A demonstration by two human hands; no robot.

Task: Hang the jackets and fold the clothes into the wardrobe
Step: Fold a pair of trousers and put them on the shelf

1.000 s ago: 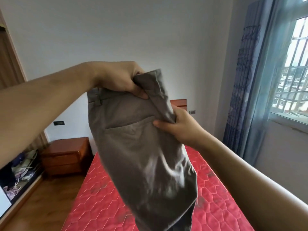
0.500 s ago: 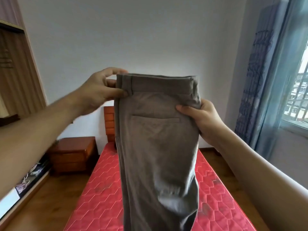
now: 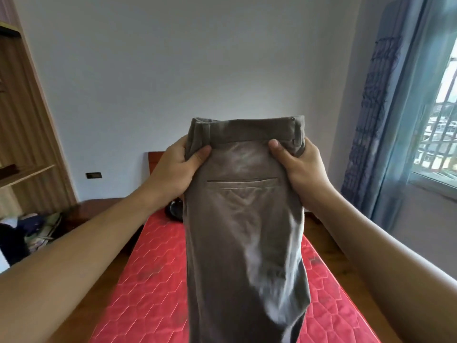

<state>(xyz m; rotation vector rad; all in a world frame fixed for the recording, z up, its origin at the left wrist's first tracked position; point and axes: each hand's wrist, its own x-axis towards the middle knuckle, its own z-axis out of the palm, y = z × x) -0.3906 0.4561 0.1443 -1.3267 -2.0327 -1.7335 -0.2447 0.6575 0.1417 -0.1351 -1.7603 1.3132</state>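
A pair of grey-brown trousers (image 3: pixel 244 231) hangs upright in front of me over the red mattress (image 3: pixel 148 288), back pocket facing me, legs running down out of view. My left hand (image 3: pixel 173 172) grips the left end of the waistband with the thumb on the front. At the right end of the waistband my right hand (image 3: pixel 300 169) grips the same way. The wardrobe (image 3: pixel 22 125) stands at the left edge, with a wooden shelf showing.
A heap of clothes (image 3: pixel 32 231) lies low in the wardrobe at the left. A wooden nightstand (image 3: pixel 99 209) and headboard (image 3: pixel 154 160) are beyond the mattress, with a dark object (image 3: pixel 174 209) at its far end. Blue curtains (image 3: pixel 376 134) and a window (image 3: pixel 440 134) fill the right side.
The trousers came down from head height and now face me squarely. Both hands have shifted to the two ends of the waistband. My view has dropped toward the mattress.
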